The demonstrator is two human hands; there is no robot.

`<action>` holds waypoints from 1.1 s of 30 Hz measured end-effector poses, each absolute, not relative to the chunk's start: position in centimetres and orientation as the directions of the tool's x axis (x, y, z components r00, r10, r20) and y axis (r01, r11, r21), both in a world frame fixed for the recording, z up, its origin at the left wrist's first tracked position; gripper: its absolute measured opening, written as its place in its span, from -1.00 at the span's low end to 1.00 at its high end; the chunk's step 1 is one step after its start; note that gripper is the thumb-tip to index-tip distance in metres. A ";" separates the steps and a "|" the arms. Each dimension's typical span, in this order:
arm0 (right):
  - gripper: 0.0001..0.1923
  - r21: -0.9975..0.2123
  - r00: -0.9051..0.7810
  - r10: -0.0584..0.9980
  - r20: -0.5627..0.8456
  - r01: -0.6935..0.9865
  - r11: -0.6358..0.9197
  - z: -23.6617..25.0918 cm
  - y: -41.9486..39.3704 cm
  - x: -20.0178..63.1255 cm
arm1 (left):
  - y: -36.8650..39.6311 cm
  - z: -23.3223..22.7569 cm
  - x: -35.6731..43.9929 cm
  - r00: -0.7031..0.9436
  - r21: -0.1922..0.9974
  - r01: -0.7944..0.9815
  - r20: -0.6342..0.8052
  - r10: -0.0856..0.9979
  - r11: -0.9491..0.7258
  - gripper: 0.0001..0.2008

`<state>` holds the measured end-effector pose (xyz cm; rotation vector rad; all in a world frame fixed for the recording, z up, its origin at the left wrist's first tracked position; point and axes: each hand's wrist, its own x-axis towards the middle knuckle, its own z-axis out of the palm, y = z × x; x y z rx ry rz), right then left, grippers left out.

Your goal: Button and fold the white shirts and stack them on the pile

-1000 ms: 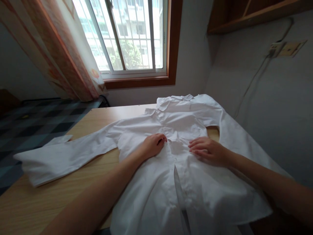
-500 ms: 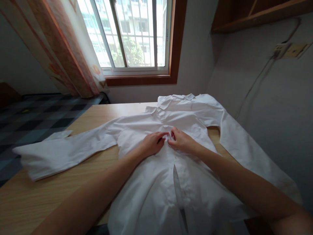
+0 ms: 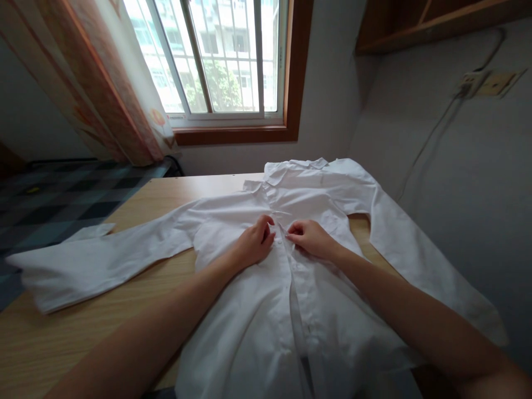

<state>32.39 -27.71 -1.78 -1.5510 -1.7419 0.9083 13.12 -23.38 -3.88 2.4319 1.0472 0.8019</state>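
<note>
Wooden table (image 3: 103, 327), white shirt (image 3: 257, 310), window (image 3: 216, 61)

**Work surface**

A light wooden table (image 3: 62, 338) stands against the wall below the window. A white shirt (image 3: 249, 332) lies flat on it, front up, collar toward the wall, one sleeve spread toward each side.

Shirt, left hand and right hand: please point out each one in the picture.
shirt (image 3: 249, 332): head view, on the front panel near the hem.
left hand (image 3: 253, 244): head view, on the back of the hand.
right hand (image 3: 310, 238): head view, on the back of the hand.
</note>
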 end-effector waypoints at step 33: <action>-0.87 -0.808 -0.217 0.975 0.039 0.567 0.159 -2.4 -27.8 32.2 | -23.0 -3.7 13.2 0.698 0.315 0.593 0.259 0.668 -0.741 -0.87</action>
